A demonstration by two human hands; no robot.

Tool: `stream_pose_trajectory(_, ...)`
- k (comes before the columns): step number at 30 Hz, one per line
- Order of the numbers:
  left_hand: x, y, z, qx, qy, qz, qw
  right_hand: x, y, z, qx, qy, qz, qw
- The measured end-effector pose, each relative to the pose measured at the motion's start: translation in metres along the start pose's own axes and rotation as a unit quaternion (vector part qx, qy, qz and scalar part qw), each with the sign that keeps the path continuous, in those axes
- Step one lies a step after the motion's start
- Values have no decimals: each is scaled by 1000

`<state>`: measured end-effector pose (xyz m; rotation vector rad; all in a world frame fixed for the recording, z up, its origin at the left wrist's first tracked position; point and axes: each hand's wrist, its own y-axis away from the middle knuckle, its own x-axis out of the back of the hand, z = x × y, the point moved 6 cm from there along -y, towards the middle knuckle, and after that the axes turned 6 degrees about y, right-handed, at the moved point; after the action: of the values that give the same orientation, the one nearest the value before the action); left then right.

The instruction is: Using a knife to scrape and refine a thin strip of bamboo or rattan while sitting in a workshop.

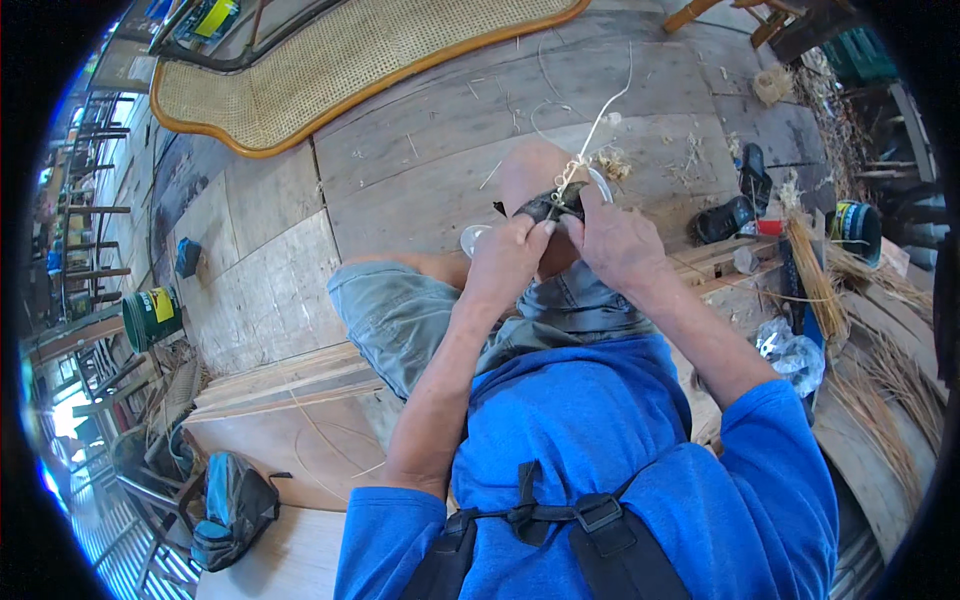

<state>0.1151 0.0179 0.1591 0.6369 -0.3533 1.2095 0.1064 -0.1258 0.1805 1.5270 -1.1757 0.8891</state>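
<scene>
Both my hands meet over my raised bare knee, where a dark pad or cloth (545,207) lies. A thin pale strand, like a rattan strip (603,118), rises from the pad toward the far side. Small loops and knots (565,182) are formed in its lower part. My left hand (503,262) is closed in a pinch at the pad's near edge. Close beside it, my right hand (622,248) also has its fingers pressed together at the strand's lower end. The fingertips partly hide what each one grips.
A woven cane panel with a wooden rim (370,60) lies at the far left. Fibre scraps (612,162) litter the plank floor. To the right are dark sandals (722,218), bundled strips (815,275) and a plastic bag (790,355). A backpack (235,510) and green bucket (150,318) stand left.
</scene>
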Motion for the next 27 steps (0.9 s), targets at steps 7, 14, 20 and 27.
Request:
stream_pose_trajectory(7, 26, 90, -36, 59, 154, -30, 986, 3, -4, -5, 33, -11, 71, 997)
stream_pose_trajectory(14, 65, 205, -70, 242, 198, -84, 946, 2, -5, -8, -10, 22, -54, 998)
stream_pose_trajectory(20, 97, 322, -115, 364, 208, -100, 902, 5, -2, -10, 14, 22, 16, 1000)
stream_pose_trajectory(27, 95, 188, -76, 120, -161, -50, 978, -1, -2, 0, 1, -5, 15, 1000)
